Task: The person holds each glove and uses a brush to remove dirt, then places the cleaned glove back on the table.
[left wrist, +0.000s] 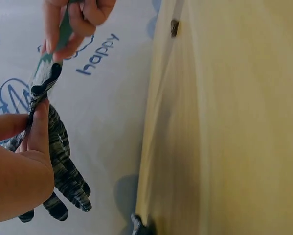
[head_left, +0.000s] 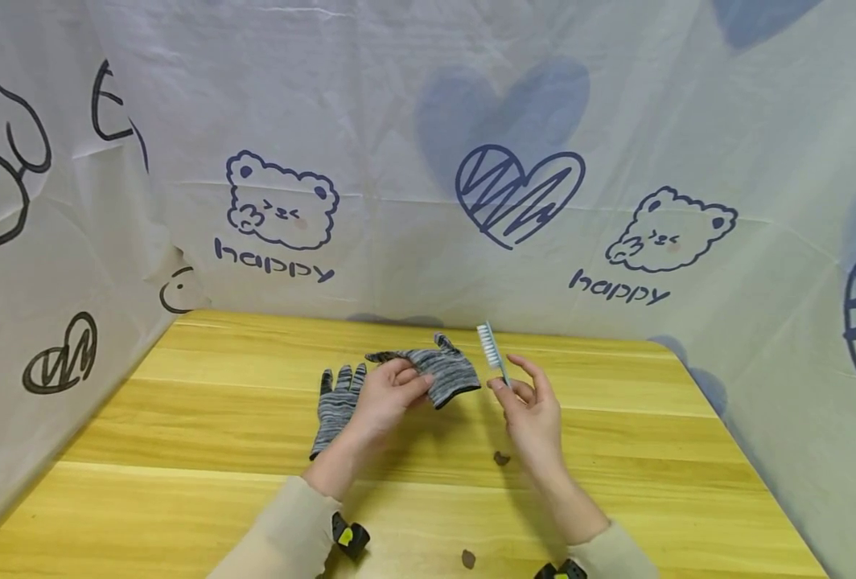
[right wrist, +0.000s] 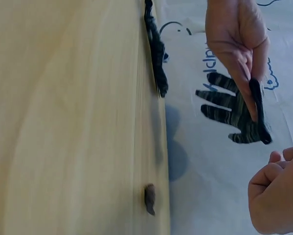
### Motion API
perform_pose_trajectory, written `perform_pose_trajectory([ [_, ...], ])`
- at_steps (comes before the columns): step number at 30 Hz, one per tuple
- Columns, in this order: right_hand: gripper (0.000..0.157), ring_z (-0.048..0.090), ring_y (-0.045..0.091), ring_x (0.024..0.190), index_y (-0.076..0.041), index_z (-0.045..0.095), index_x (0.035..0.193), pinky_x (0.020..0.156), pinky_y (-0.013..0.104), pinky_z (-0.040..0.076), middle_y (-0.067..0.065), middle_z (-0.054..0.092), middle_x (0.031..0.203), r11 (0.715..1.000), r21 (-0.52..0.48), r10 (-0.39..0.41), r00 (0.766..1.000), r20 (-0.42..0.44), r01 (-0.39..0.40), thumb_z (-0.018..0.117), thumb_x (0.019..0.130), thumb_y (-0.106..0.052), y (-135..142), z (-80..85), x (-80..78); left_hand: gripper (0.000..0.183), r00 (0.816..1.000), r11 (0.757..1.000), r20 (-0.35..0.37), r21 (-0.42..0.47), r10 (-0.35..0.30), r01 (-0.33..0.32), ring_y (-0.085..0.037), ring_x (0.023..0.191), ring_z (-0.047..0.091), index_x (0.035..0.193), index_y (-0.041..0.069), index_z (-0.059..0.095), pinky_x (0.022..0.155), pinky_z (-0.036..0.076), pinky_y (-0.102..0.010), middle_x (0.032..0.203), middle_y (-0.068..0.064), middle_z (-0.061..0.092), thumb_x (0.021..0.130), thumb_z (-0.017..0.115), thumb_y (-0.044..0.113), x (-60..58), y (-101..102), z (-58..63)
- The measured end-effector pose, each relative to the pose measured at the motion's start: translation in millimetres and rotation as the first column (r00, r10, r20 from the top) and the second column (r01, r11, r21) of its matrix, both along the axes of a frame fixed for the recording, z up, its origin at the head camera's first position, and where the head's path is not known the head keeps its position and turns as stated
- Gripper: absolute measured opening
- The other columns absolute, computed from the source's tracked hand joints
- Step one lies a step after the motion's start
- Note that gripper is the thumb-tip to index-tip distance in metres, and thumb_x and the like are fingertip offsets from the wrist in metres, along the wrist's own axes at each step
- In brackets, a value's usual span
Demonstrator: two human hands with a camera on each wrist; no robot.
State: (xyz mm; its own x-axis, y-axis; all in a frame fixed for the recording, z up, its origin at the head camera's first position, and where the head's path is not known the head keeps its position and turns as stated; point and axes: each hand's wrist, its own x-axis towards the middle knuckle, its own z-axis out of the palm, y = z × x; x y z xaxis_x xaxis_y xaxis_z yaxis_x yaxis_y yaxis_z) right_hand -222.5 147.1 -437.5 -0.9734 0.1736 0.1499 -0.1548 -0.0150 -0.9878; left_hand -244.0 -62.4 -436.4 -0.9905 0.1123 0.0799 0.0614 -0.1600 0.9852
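Observation:
A grey and black striped knit glove (head_left: pixel 448 371) is pinched between the thumb and fingers of my left hand (head_left: pixel 392 396), held up above the table. In the left wrist view its fingers hang down below the hand. My right hand (head_left: pixel 537 410) grips a small brush (head_left: pixel 491 351) by its blue-green handle, white bristles turned toward the glove. The left wrist view shows the bristles (left wrist: pixel 42 73) overlapping the glove's dark cuff. A second matching glove (head_left: pixel 338 408) lies flat on the table, partly behind my left forearm. The brush is hidden in the right wrist view.
On the wooden table (head_left: pixel 203 402) lie two small dark brown bits, one (head_left: pixel 501 458) by the right wrist and another (head_left: pixel 468 558) near the front edge. A white cloth (head_left: pixel 392 241) printed with bears and hearts hangs behind the table and along both sides.

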Motion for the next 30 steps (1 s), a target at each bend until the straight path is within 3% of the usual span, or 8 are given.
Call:
perform_pose_trajectory([
  [7, 0.035, 0.051, 0.007, 0.061, -0.013, 0.069, 0.135, 0.050, 0.016, 0.039, 0.014, 0.068, 0.102, 0.973, 0.226, 0.017, 0.959, -0.282, 0.049, 0.069, 0.101, -0.008, -0.5, -1.1, 3.3, 0.016, 1.000, 0.998, -0.014, -0.068, -0.014, 0.013, -0.012, 0.075, 0.053, 0.093, 0.001, 0.050, 0.086, 0.062, -0.038, 0.067, 0.003, 0.035, 0.098, 0.065, -0.005, -5.1, -11.2, 5.0],
  [10, 0.031, 0.054, 0.008, 0.064, -0.013, 0.071, 0.133, 0.051, 0.017, 0.042, 0.010, 0.071, 0.100, 0.944, 0.322, 0.070, 0.915, -0.397, 0.067, 0.066, 0.103, -0.008, -2.5, -2.8, 5.2, 0.016, 0.999, 0.997, -0.023, -0.066, -0.040, 0.038, -0.012, 0.076, 0.054, 0.093, 0.000, 0.050, 0.088, 0.062, -0.039, 0.068, 0.003, 0.036, 0.099, 0.064, -0.004, -6.1, -15.6, 5.9],
  [14, 0.031, 0.050, 0.007, 0.062, -0.011, 0.072, 0.131, 0.051, 0.017, 0.042, 0.006, 0.070, 0.095, 0.894, 0.437, 0.167, 0.830, -0.532, 0.100, 0.063, 0.102, -0.002, -4.6, -6.5, 4.5, 0.020, 0.996, 0.995, -0.036, -0.064, -0.079, 0.077, -0.013, 0.075, 0.050, 0.090, 0.002, 0.046, 0.085, 0.062, -0.035, 0.068, 0.003, 0.033, 0.100, 0.063, -0.003, -5.1, -20.1, 7.7],
  [18, 0.032, 0.053, 0.008, 0.071, -0.010, 0.072, 0.130, 0.058, 0.019, 0.046, 0.007, 0.069, 0.098, 0.844, 0.524, 0.261, 0.769, -0.583, 0.111, 0.065, 0.100, 0.001, -5.8, -9.0, 4.4, 0.024, 0.995, 0.993, -0.039, -0.078, -0.094, 0.090, -0.014, 0.075, 0.048, 0.089, 0.004, 0.043, 0.082, 0.061, -0.029, 0.069, 0.003, 0.032, 0.101, 0.063, -0.001, -3.4, -22.2, 9.9],
  [22, 0.033, 0.057, 0.009, 0.079, -0.011, 0.072, 0.130, 0.064, 0.024, 0.052, 0.003, 0.070, 0.104, 0.800, 0.588, 0.307, 0.764, -0.568, 0.116, 0.067, 0.099, 0.000, -6.1, -11.7, 4.7, 0.009, 0.995, 0.992, -0.032, -0.085, -0.092, 0.089, -0.013, 0.087, 0.060, 0.105, -0.006, 0.055, 0.089, 0.061, -0.033, 0.084, -0.004, 0.059, 0.101, 0.062, -0.001, -2.5, -22.1, 11.6],
  [24, 0.033, 0.059, 0.009, 0.082, -0.012, 0.072, 0.130, 0.066, 0.027, 0.054, 0.002, 0.071, 0.105, 0.786, 0.607, 0.314, 0.767, -0.559, 0.120, 0.068, 0.099, -0.001, -6.1, -12.7, 4.5, 0.023, 0.996, 0.993, -0.024, -0.078, -0.091, 0.089, -0.018, 0.101, 0.065, 0.122, -0.012, 0.057, 0.095, 0.060, -0.035, 0.106, -0.017, 0.068, 0.101, 0.061, -0.002, -2.4, -22.3, 11.7],
  [27, 0.033, 0.062, 0.010, 0.085, -0.012, 0.072, 0.129, 0.069, 0.029, 0.056, 0.003, 0.071, 0.107, 0.773, 0.623, 0.323, 0.772, -0.547, 0.118, 0.068, 0.098, -0.001, -6.5, -13.2, 4.4, 0.046, 0.995, 0.993, -0.006, -0.065, -0.097, 0.096, -0.032, 0.125, 0.061, 0.145, -0.014, 0.046, 0.101, 0.057, -0.037, 0.139, -0.031, 0.058, 0.102, 0.059, -0.003, -2.3, -22.7, 10.6],
  [30, 0.033, 0.061, 0.011, 0.084, -0.012, 0.071, 0.130, 0.068, 0.029, 0.055, 0.003, 0.071, 0.107, 0.767, 0.632, 0.331, 0.773, -0.542, 0.114, 0.068, 0.098, -0.001, -7.0, -12.5, 4.8, 0.056, 0.994, 0.992, 0.011, -0.047, -0.113, 0.113, -0.041, 0.138, 0.050, 0.152, -0.015, 0.036, 0.105, 0.054, -0.038, 0.152, -0.034, 0.045, 0.102, 0.058, -0.005, -3.4, -22.1, 8.9],
])
